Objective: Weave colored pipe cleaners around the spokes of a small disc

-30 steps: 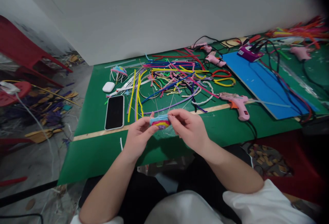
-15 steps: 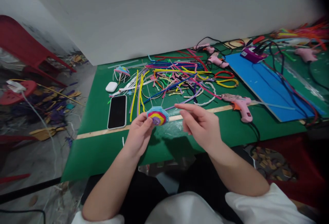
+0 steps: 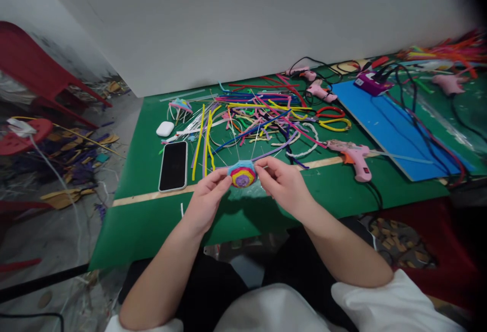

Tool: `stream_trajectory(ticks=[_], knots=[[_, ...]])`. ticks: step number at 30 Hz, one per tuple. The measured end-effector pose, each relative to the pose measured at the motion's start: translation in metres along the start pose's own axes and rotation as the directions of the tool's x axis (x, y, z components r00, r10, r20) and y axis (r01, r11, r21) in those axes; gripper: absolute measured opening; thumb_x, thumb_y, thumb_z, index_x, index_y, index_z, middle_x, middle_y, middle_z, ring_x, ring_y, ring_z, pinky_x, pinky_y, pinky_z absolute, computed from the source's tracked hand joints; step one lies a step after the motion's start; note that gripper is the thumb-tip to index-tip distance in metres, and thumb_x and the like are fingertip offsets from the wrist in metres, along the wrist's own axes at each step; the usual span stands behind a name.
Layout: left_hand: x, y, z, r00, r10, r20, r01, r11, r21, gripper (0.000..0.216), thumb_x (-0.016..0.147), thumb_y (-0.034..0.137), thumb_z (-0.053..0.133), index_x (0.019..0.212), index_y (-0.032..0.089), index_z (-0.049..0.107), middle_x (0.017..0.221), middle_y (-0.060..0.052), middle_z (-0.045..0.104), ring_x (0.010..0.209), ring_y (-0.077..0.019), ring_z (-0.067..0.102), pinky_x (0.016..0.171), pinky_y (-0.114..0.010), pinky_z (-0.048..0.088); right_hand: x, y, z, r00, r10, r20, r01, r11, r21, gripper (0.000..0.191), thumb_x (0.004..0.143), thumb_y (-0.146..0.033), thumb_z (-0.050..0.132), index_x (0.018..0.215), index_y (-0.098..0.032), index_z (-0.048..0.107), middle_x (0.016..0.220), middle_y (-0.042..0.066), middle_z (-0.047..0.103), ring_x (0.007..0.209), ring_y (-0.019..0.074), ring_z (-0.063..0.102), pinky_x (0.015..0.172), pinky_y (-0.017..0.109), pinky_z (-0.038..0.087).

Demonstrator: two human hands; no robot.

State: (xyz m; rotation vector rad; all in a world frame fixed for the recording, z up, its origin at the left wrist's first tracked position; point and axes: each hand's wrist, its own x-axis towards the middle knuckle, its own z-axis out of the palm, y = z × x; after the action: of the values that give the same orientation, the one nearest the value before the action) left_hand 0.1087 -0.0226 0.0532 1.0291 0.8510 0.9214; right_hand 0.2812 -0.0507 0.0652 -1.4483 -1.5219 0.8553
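Note:
A small woven disc (image 3: pixel 242 174) of pipe cleaners, with purple, yellow, red and blue rings and thin wire spokes sticking out, is held above the green table (image 3: pixel 144 220). My left hand (image 3: pixel 207 201) pinches its left edge. On its right edge my right hand (image 3: pixel 281 185) has its fingertips closed. Both hands hover near the table's front, just past a tan tape line (image 3: pixel 152 196).
A black phone (image 3: pixel 173 165) and a white earbud case (image 3: pixel 165 128) lie to the left. A heap of coloured pipe cleaners (image 3: pixel 258 113) lies behind. A pink glue gun (image 3: pixel 352 155), a blue board (image 3: pixel 391 129) and cables lie right. Red chairs (image 3: pixel 34 68) stand left.
Half a second ago my right hand was off the disc and open to the right; it has come back and pinched the disc's right edge. The disc has tilted slightly.

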Motion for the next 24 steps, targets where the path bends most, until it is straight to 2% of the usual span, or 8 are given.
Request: stream_trajectory(ticks=[4,6,8,10,13,15,19,24], knots=[[-0.003,0.002,-0.002,0.997,0.078,-0.009,-0.075,0.973,0.216,0.020,0.076,0.030,0.063,0.093,0.021,0.068,0.095,-0.004,0.069,0.090,-0.0187,0.062,0.084,-0.031,0.046,0.000,0.003,0.002,1.000,-0.019,-0.020,0.020,0.999,0.031,0.014,0.087,-0.029,0.044,0.087,-0.021,0.055,0.048,-0.006,0.048,0.040,0.0081,0.045,0.043,0.020,0.036],[-0.005,0.003,-0.004,0.966,0.258,-0.026,-0.225,0.884,0.410,0.016,0.076,0.028,0.062,0.090,0.022,0.069,0.093,-0.004,0.070,0.092,-0.0208,0.062,0.093,-0.037,0.042,0.000,0.004,0.003,0.999,-0.031,-0.034,0.034,0.996,0.082,0.017,0.088,-0.031,0.044,0.095,-0.022,0.056,0.053,-0.005,0.054,0.044,0.0087,0.049,0.045,0.020,0.039],[-0.005,0.004,-0.006,0.854,0.520,0.018,-0.413,0.656,0.632,0.016,0.077,0.021,0.061,0.090,0.025,0.070,0.094,-0.003,0.071,0.100,-0.0222,0.060,0.104,-0.043,0.030,0.000,0.004,0.005,0.998,-0.038,-0.056,0.046,0.988,0.147,0.023,0.088,-0.032,0.045,0.106,-0.023,0.055,0.065,-0.002,0.061,0.050,0.0095,0.054,0.048,0.021,0.043],[-0.006,0.004,-0.009,0.684,0.715,0.144,-0.513,0.332,0.792,0.026,0.077,0.015,0.060,0.096,0.029,0.069,0.099,-0.002,0.070,0.108,-0.0227,0.056,0.110,-0.047,0.016,-0.001,0.004,0.008,0.997,-0.045,-0.060,0.057,0.974,0.217,0.028,0.087,-0.032,0.047,0.113,-0.024,0.053,0.081,0.001,0.065,0.059,0.0105,0.059,0.051,0.021,0.047],[-0.005,0.003,-0.012,0.464,0.817,0.343,-0.473,-0.099,0.875,0.038,0.076,0.008,0.058,0.107,0.029,0.064,0.101,-0.001,0.070,0.112,-0.0225,0.054,0.112,-0.048,0.008,-0.001,0.005,0.012,0.996,-0.080,-0.028,0.084,0.950,0.300,0.030,0.083,-0.032,0.054,0.112,-0.023,0.055,0.095,0.004,0.066,0.074,0.0137,0.064,0.056,0.023,0.051],[-0.006,-0.001,-0.012,0.365,0.825,0.431,-0.403,-0.277,0.872,0.039,0.076,0.006,0.058,0.108,0.027,0.064,0.099,0.000,0.071,0.114,-0.0222,0.053,0.112,-0.047,0.006,-0.001,0.006,0.015,0.995,-0.095,-0.025,0.098,0.948,0.302,0.032,0.078,-0.033,0.061,0.108,-0.022,0.059,0.093,0.004,0.067,0.078,0.0154,0.064,0.058,0.023,0.052],[-0.007,-0.008,-0.009,0.277,0.821,0.499,-0.299,-0.420,0.857,0.033,0.073,0.010,0.064,0.101,0.027,0.067,0.095,0.001,0.072,0.120,-0.0224,0.048,0.112,-0.049,-0.002,-0.005,0.006,0.021,0.992,-0.090,-0.092,0.110,0.965,0.239,0.023,0.076,-0.034,0.064,0.094,-0.021,0.066,0.084,0.003,0.068,0.071,0.0148,0.063,0.056,0.023,0.052],[-0.009,-0.011,0.000,0.234,0.815,0.530,-0.261,-0.472,0.842,0.028,0.069,0.014,0.070,0.093,0.029,0.068,0.101,-0.001,0.070,0.129,-0.0262,0.035,0.108,-0.057,-0.007,-0.006,0.005,0.026,0.983,0.001,-0.184,0.056,0.950,0.307,0.017,0.076,-0.034,0.062,0.083,-0.019,0.068,0.078,0.002,0.069,0.063,0.0138,0.063,0.054,0.024,0.054]])
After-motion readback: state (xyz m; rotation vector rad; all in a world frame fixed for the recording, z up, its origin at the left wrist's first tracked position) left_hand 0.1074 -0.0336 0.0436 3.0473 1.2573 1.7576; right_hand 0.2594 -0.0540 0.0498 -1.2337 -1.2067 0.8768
